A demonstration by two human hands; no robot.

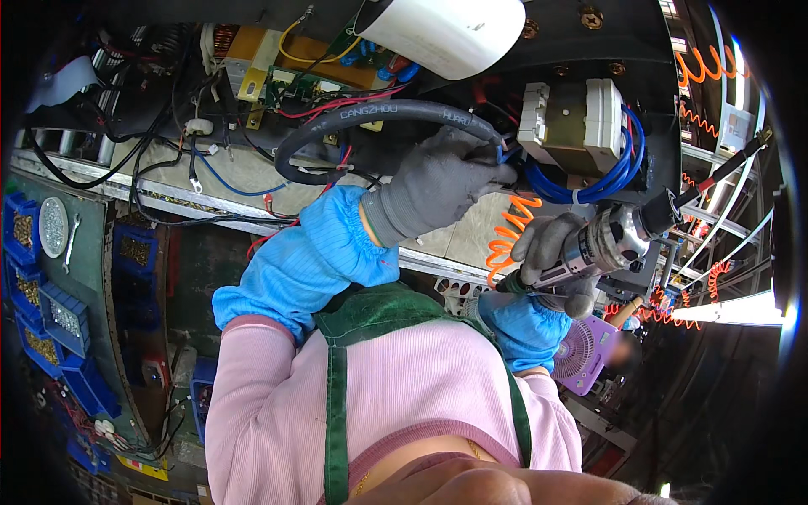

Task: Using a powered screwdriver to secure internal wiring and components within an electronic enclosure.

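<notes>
My left hand [442, 181], in a grey glove and blue sleeve cover, is closed around the end of a thick black cable [379, 114] that loops over the open chassis. Its fingertips are at the cable's end, beside a white-capped transformer [571, 126] and a bundle of blue wires [581, 192]. Below and to the right, my right hand [551, 252], also gloved, grips a silver and black power driver [610, 236]. The driver's dark shaft points up and right, away from the cable. An orange coiled hose [509, 231] hangs near the driver's rear end.
Green circuit boards [307, 88] and a white cylinder [446, 34] sit along the chassis. Loose wires with lugs trail over its left side. Blue bins of small fasteners [42, 345], a round dish [53, 227] and a wrench [72, 244] lie at left. A purple fan [585, 353] stands at right.
</notes>
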